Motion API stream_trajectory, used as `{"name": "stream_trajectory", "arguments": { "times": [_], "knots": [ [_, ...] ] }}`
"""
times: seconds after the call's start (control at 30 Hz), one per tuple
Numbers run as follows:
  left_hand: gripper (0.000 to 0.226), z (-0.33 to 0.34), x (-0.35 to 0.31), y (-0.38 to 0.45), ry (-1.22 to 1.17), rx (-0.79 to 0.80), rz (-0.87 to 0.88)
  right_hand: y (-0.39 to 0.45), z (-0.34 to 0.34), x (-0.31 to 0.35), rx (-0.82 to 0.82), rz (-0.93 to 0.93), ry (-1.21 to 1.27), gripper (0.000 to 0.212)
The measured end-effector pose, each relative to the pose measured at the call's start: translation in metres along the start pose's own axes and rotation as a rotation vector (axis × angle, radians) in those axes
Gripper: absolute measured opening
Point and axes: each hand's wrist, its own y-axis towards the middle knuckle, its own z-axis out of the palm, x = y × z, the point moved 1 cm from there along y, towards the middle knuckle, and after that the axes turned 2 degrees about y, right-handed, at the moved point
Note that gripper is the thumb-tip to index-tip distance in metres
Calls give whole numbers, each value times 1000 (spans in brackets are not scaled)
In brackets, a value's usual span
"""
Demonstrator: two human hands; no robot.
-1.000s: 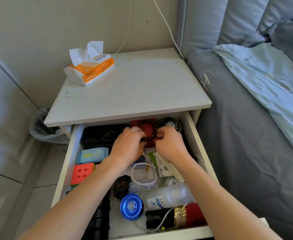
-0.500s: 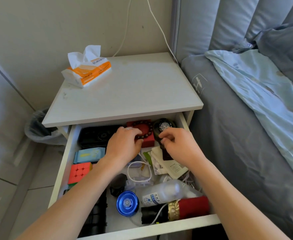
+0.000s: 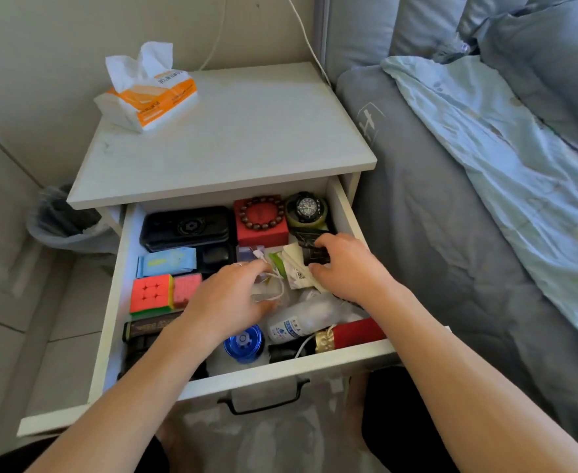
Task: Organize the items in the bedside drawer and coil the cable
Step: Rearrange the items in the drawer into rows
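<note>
- Left hand [image 3: 233, 302] in the open drawer [image 3: 110, 322], fingers curled, pinching the white cable [image 3: 273, 285] at mid-drawer.
- Right hand [image 3: 345, 268], fingers bent, grips a dark watch strap [image 3: 314, 252] below the watch [image 3: 306, 208].

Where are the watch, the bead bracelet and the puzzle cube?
watch [image 3: 307, 207], head view, on its dial.
bead bracelet [image 3: 248, 222], head view, on beads at its lower left.
puzzle cube [image 3: 151, 292], head view, on its red top face.
</note>
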Motion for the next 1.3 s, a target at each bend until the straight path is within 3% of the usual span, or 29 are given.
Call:
{"name": "stream_trajectory", "arguments": {
  "times": [0.17,0.4,0.53,0.63,0.7,0.8,0.9,1.03,1.17,1.3],
  "knots": [
    [13,-4,3,-7,-282,-192,-98,15,13,12,126,98,-161,79],
    [19,-13,6,-9,-625,-265,-232,17,9,27,27,-30,-256,35],
    [17,-15,9,-6,-775,-295,-369,5,8,34,-39,-107,-333,29],
    [15,-18,9,-5,-941,-331,-458,3,8,28,-56,-102,-166,42],
    [13,-18,8,-4,-1032,-322,-496,2,11,20,34,-86,-62,58],
    [13,-20,8,-4,-1212,-339,-531,1,12,10,200,-13,-103,91],
    [13,-24,9,-5,-1332,-378,-559,12,12,8,244,76,-70,107],
    [11,-26,11,-9,-1333,-421,-573,24,21,13,201,103,-214,91],
    [22,-21,13,-10,-1006,-356,-488,30,11,20,0,27,-218,53],
    [33,-15,6,-8,-734,-288,-273,26,4,17,-13,-13,-113,56]
  ]
}}
